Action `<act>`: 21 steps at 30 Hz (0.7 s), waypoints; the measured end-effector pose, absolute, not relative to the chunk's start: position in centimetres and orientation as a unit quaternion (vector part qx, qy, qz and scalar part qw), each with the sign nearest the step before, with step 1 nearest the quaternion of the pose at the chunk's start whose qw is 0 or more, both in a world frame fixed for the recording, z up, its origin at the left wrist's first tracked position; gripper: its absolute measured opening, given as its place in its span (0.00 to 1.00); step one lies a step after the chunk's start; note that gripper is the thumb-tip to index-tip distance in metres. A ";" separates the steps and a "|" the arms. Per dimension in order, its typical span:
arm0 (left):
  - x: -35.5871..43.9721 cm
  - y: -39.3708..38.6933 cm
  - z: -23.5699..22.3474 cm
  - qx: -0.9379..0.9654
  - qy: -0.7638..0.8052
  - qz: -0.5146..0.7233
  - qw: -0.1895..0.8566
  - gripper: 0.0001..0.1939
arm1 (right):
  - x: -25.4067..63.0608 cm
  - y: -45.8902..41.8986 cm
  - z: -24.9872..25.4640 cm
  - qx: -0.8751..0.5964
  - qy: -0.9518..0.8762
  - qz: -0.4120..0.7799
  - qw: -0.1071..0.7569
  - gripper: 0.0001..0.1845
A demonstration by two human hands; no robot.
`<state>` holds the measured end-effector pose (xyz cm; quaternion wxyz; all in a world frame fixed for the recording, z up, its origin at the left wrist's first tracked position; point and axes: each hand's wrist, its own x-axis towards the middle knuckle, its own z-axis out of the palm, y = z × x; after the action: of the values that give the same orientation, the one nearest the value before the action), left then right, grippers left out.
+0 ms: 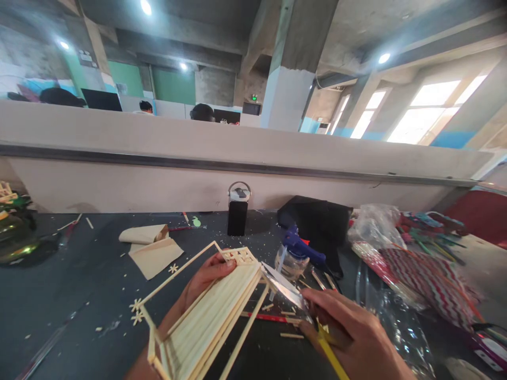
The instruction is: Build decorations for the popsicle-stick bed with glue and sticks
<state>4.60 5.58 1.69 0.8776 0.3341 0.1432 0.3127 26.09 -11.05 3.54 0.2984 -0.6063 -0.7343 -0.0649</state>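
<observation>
The near end of the pale wooden model (217, 306) was cut off by the lower edge of the view, and most of the left grip's fingers were hidden beneath it. The left grip (206, 277) was clasping the model near its far end, thumb beside the single lattice panel (242, 255); the model sloped from there down toward the wearer.

The right grip (352, 319) was closed around one bladed tool (283, 285), whose yellow part (331, 359) ran out of view below. Fingers covered much of this tool, so its exact kind was hard to make out. Its tip lay at the model's far right corner; whether it touched could not be told.

Three star-shaped pieces (173, 268) showed left of the left grip, two of them close together at a corner of the frame; whether the third was attached was unclear. Between the grips, one red stick (273, 317) lay on the dark worktop (99, 295), partly hidden by the model. Beyond the right grip stood one clear jar (291, 266), partly covered by one blue glue gun (303, 247). Straight beyond the left grip stood one black container (236, 219) with a looped handle.
</observation>
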 end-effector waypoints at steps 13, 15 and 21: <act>5.0 5.4 2.1 0.312 0.148 0.319 0.882 0.11 | 26.4 -11.1 3.3 -0.592 -0.738 -0.123 0.300 0.13; 5.0 5.5 2.0 0.317 0.154 0.318 0.880 0.11 | 26.4 -11.0 3.1 -0.593 -0.737 -0.129 0.297 0.13; 4.6 5.7 1.0 0.349 0.176 0.317 0.864 0.09 | 27.0 -11.4 1.5 -0.617 -0.712 -0.099 0.321 0.17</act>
<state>4.61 5.69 0.97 0.8643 0.3489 0.1757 0.3167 26.96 -11.39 1.46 0.3208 -0.6169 -0.7119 -0.0985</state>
